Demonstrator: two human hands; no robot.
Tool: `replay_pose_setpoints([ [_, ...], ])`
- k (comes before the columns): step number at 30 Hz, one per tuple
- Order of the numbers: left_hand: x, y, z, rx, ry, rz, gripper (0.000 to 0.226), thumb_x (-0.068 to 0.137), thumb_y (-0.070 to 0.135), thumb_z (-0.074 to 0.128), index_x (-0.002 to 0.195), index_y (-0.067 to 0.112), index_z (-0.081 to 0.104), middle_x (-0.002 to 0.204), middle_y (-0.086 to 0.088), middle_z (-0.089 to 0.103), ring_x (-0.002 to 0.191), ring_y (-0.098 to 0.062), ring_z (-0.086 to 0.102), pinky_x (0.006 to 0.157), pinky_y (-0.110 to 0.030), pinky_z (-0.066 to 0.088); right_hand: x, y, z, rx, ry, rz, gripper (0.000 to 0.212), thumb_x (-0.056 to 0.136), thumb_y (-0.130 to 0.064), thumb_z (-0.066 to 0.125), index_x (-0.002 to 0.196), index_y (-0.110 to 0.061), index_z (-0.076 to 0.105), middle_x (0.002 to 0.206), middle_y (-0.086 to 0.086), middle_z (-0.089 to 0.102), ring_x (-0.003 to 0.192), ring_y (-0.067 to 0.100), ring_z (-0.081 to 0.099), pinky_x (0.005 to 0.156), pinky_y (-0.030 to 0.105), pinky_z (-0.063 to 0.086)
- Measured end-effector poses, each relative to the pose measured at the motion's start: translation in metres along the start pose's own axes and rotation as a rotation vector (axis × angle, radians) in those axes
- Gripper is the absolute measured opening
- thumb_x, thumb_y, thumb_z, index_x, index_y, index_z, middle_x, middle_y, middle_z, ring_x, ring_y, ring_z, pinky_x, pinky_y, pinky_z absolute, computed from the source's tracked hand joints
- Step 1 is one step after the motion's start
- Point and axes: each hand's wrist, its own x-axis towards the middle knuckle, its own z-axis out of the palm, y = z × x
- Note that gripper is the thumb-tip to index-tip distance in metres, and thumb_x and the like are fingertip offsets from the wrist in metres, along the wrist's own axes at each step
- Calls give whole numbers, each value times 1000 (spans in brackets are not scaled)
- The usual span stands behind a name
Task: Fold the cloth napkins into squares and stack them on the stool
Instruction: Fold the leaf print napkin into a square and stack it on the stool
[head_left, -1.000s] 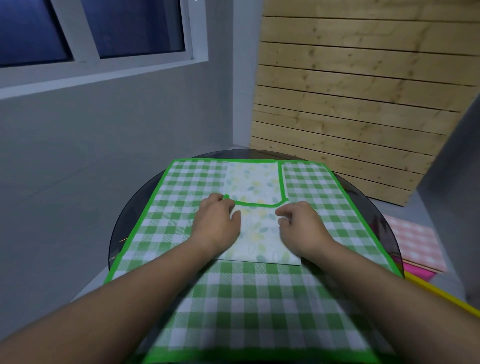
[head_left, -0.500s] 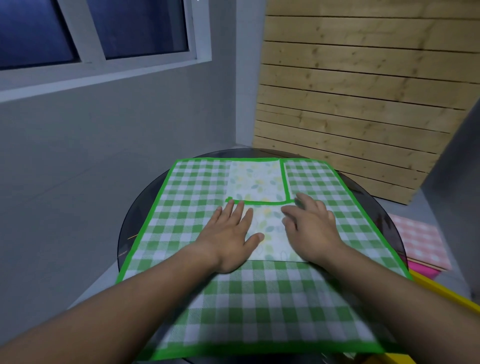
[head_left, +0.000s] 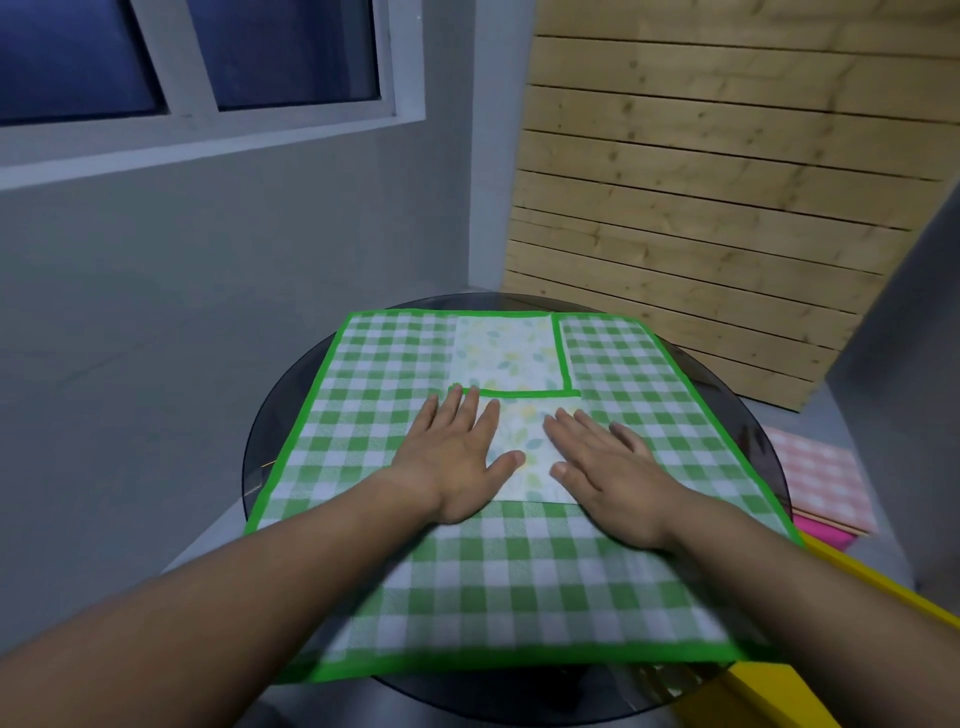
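A green-and-white checked cloth napkin (head_left: 519, 582) with a bright green hem lies spread over a round dark glass table (head_left: 270, 431). A pale leaf-patterned panel (head_left: 506, 356) runs down its middle, crossed by a green hem line. My left hand (head_left: 457, 462) lies flat on the cloth at the panel's left edge, fingers straight and spread. My right hand (head_left: 605, 475) lies flat at the panel's right edge, fingers straight. Neither hand grips anything.
A folded pink checked napkin (head_left: 815, 480) rests on a pink surface to the right, beyond the table. A yellow edge (head_left: 883, 587) runs along the lower right. A grey wall with a window stands left, wooden slats behind.
Both hands went from curled, pinching at the panel's hem, to lying flat with straight fingers, then spread slightly outward over the cloth. The camera moved a little closer.
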Motion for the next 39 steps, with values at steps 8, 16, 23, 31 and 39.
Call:
replay_pose_setpoints([
  [8,-28,-7,-29,-282,161,185,36,86,62,62,110,34,67,118,12,56,117,-11,43,102,-34,39,-18,0,-13,391,209,-105,14,80,-46,75,90,-39,68,131,-21,54,127,-3,44,109,28,36],
  [16,-40,-20,-20,-367,128,156,36,81,52,75,113,34,72,120,14,56,119,-7,46,104,-30,40,-18,-5,-8,452,184,-66,9,79,-33,80,86,-34,74,125,-19,60,117,-5,53,102,21,41],
  [23,-39,-22,-18,-402,119,138,36,81,53,75,112,36,74,119,18,53,118,-3,46,104,-29,41,-20,-3,-5,240,250,-170,13,87,-37,71,96,-30,77,129,-12,63,124,-2,48,104,21,39],
  [31,-39,-25,-17,-418,127,165,42,79,55,75,117,36,71,119,20,54,118,-2,47,106,-28,40,-24,-7,-1,109,399,-290,18,94,-33,60,101,-23,74,113,-10,71,109,7,62,92,30,53],
  [39,-49,-22,-25,-481,227,182,28,90,36,71,117,33,70,114,22,66,105,2,59,96,-32,51,-28,-17,-15,365,494,-145,16,95,-27,60,102,-22,73,99,-14,72,94,1,63,84,21,51],
])
